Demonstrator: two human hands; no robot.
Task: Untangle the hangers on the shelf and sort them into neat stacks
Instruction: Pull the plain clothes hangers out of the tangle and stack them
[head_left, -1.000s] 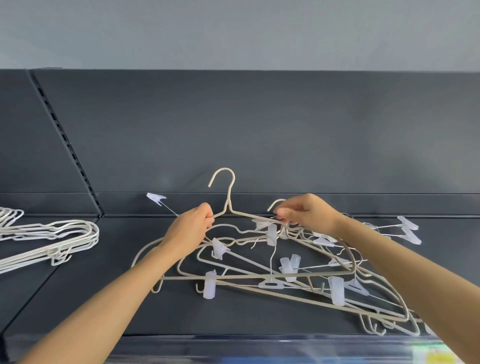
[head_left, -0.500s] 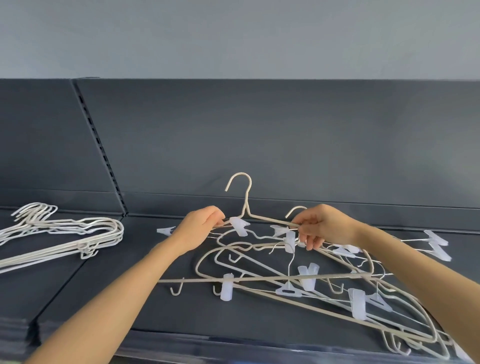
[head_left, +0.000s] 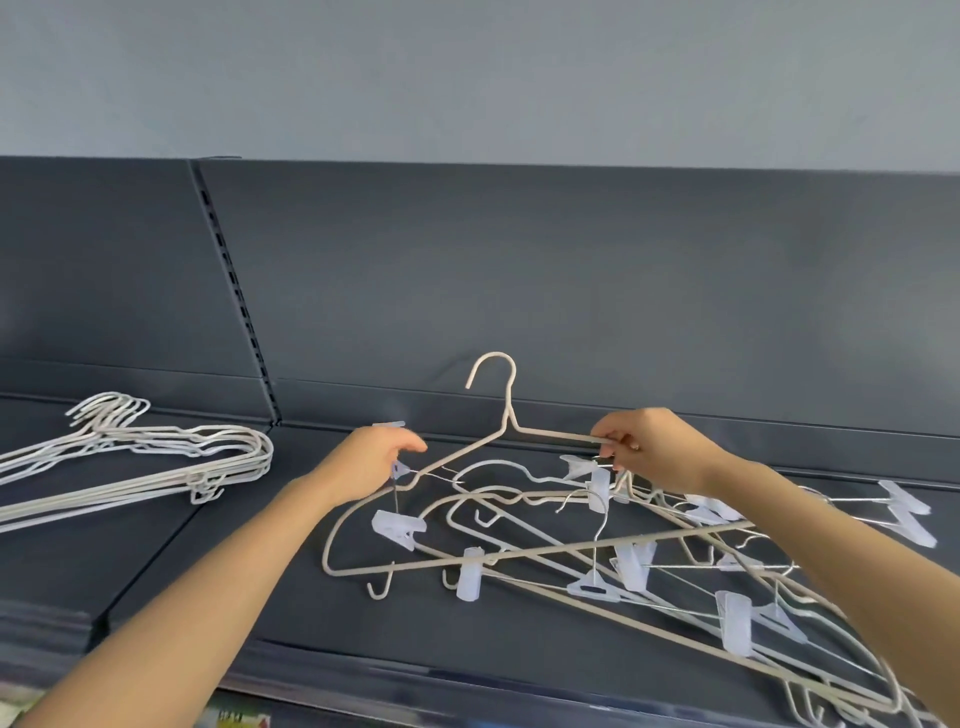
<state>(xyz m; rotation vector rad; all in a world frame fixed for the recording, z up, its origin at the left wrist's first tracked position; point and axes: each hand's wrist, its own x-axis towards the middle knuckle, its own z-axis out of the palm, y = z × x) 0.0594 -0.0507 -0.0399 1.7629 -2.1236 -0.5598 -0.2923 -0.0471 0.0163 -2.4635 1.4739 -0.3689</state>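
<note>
The tangled hangers (head_left: 631, 566) lie in a loose heap on the dark grey shelf (head_left: 519, 639), spreading from the lower centre of the frame to the lower right corner. The heap mixes cream coated hangers with thin metal ones carrying translucent white clips, their bars and hooks crossing one another at all angles. One cream hanger (head_left: 509, 405) stands up out of the heap at centre frame, its hook pointing upward against the shelf's back panel (head_left: 571, 286).

The right hand (head_left: 654, 452), just right of centre, pinches the right shoulder bar of that cream hanger between thumb and curled fingertips. The left hand (head_left: 371, 462), just left of centre, has its fingers curled round the thin wire of a clip hanger (head_left: 397, 527); one of its clips pokes out above the hand and another dangles just below it. The cream hanger's left shoulder bar runs down close beside that hand.

At the left edge of the frame, well apart from the heap, a neat stack of plain cream hangers (head_left: 182, 457) lies flat on the shelf, hooks nested together.
</note>
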